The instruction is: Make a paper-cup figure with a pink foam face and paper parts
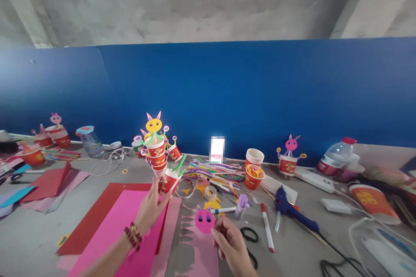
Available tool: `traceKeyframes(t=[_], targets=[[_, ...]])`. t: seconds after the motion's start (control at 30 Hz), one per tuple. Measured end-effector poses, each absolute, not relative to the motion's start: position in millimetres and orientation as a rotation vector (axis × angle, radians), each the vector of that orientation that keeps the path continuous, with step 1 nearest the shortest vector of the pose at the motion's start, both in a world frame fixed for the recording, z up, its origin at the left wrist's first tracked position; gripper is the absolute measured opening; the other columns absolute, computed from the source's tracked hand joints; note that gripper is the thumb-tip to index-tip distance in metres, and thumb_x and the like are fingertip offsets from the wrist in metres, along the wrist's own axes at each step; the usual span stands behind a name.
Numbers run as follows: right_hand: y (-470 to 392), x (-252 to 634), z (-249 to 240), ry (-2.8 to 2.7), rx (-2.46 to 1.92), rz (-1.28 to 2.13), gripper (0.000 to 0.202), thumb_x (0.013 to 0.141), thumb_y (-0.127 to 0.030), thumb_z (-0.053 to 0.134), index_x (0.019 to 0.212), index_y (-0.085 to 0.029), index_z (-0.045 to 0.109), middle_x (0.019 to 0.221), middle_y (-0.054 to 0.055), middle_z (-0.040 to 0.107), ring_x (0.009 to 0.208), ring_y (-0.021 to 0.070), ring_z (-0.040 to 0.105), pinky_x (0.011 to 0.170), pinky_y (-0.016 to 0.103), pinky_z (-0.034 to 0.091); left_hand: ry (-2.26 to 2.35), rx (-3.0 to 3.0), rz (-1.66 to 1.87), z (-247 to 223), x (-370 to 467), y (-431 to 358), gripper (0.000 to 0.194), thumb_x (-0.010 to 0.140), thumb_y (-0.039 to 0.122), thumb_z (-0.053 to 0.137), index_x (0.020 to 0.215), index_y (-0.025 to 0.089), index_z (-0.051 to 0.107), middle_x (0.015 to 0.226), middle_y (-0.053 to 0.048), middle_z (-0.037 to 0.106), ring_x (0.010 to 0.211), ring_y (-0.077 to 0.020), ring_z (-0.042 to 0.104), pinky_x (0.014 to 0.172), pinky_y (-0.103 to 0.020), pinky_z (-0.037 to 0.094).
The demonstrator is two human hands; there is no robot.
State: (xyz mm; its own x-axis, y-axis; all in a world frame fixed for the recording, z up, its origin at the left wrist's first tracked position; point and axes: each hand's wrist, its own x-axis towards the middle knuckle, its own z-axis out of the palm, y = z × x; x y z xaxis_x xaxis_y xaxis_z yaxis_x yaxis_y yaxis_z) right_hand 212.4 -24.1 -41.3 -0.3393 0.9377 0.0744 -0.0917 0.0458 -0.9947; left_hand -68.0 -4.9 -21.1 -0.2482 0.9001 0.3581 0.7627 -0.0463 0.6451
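Item: my right hand (231,242), lower centre of the frame, fingers curled, thumb and fingertips closed on the rim of a disc (204,221), flat, round, hot pink, with eyes and small ears. Beneath it, one pale pink sheet (206,257), matte, its left edge cut in scallops. Beside my hand, scissors (249,234), black looped handles.

Item: my left hand (151,207), left of centre, beaded bracelet (133,236) at the wrist, fingers wrapped around a cup (169,181), red and white, tapered, tilted, green fuzzy stems (179,164) rising from it. Below my wrist, smooth magenta paper (130,229) over red.

Right of centre: one marker (267,227), white barrel, red cap; one glue gun (294,212), dark blue.

Centre, farther back: a loose heap of fuzzy sticks (214,174), many colours. Left of these, a cup tower (157,154) topped by a yellow oval face with pointed pink ears.

Right, rear: one bottle (334,158), clear, red-capped.

Behind all: a flat blue panel (208,86), then rough grey concrete (195,4) across the top.
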Motion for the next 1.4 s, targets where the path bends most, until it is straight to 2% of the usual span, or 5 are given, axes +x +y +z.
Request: traceKeyframes(t=[0.17,0.37,0.87,1.13,1.4], targets=[[-26,214,-33,-1.35,-0.884,1.433,0.042,0.082,-0.058,0.063,0.072,-0.02,0.048,0.057,-0.006,0.048,0.04,0.0056,0.035,0.038,0.016,0.03,1.693,1.829,1.297,-16,-53,-25,0.068,0.085,0.037,0.061,0.143,0.02,0.03,0.139,-0.018,0.05,0.123,-0.0302,0.055,0.099,-0.042,0.046],[-29,217,-25,-1.281,-0.82,1.395,0.035,0.084,-0.05,0.067,0.075,-0.019,0.054,0.059,-0.005,0.049,0.042,0.0054,0.039,0.039,0.017,0.034,1.535,1.717,1.322,-7,-36,-19,0.041,0.078,0.031,0.067,0.115,0.019,0.055,0.109,-0.012,0.063,0.102,-0.0295,0.062,0.089,-0.043,0.051],[-29,224,-12,-1.15,-0.783,1.327,0.023,0.088,-0.038,0.065,0.078,-0.019,0.057,0.067,-0.001,0.056,0.041,0.0062,0.043,0.039,0.019,0.035,1.389,1.518,1.221,-22,-23,-23,0.066,0.07,0.027,0.076,0.129,0.021,0.047,0.123,-0.013,0.063,0.114,-0.0314,0.06,0.097,-0.043,0.049],[-26,232,-3,-1.906,-0.661,0.36,0.016,0.085,-0.009,0.056,0.092,-0.021,0.064,0.071,0.004,0.066,0.062,0.018,0.064,0.057,0.027,0.051,1.573,1.607,0.984,5,-48,-13,0.051,0.084,0.038,0.061,0.127,0.018,0.041,0.117,-0.012,0.066,0.105,-0.0298,0.064,0.091,-0.045,0.05],[-28,237,10,-2.15,-0.51,-0.036,0.019,0.092,-0.013,0.052,0.105,-0.016,0.065,0.079,0.008,0.074,0.067,0.0178,0.068,0.064,0.029,0.053,1.658,1.7,0.982,-7,-53,-12,0.065,0.085,0.043,0.059,0.138,0.018,0.031,0.125,-0.015,0.063,0.111,-0.0302,0.064,0.088,-0.042,0.053]])
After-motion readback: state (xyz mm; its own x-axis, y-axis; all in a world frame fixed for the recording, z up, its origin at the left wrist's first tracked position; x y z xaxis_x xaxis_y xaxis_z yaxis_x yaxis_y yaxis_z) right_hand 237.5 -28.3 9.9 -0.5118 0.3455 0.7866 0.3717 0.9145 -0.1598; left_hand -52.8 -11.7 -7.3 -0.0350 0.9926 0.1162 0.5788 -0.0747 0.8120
